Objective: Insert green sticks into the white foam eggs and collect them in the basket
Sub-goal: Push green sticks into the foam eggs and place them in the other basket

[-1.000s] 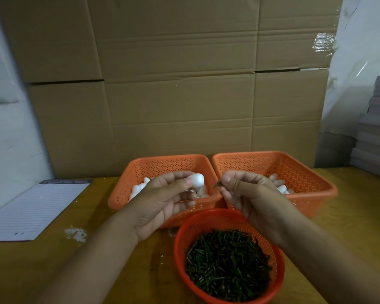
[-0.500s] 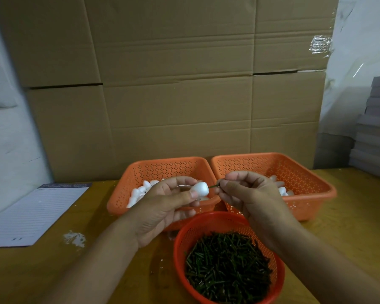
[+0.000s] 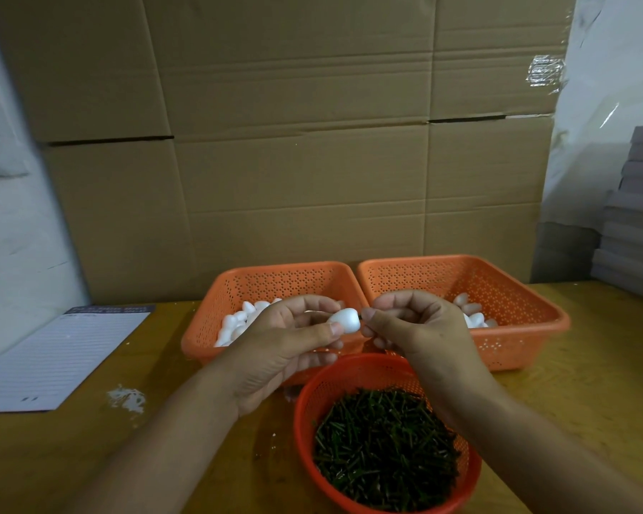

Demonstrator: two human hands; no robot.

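Observation:
My left hand [image 3: 286,343] pinches a white foam egg [image 3: 346,320] between thumb and fingers above the baskets. My right hand [image 3: 420,328] pinches a green stick, almost wholly hidden, with its fingertips right against the egg's right end. A round red basket [image 3: 312,395] full of green sticks [image 3: 383,447] sits below the hands. The left orange basket [image 3: 275,276] holds several plain foam eggs [image 3: 238,324]. The right orange basket [image 3: 516,309] holds a few eggs [image 3: 474,317].
A wall of cardboard boxes [image 3: 294,142] stands right behind the baskets. A lined paper pad [image 3: 56,358] lies at the left on the wooden table [image 3: 591,383], with white foam crumbs [image 3: 127,396] near it. Grey stacked sheets [image 3: 635,217] rise at the right.
The hands have come together: the stick's visible tip has gone from a gap beside the egg to disappearing at the egg's end. Both hands sank slightly.

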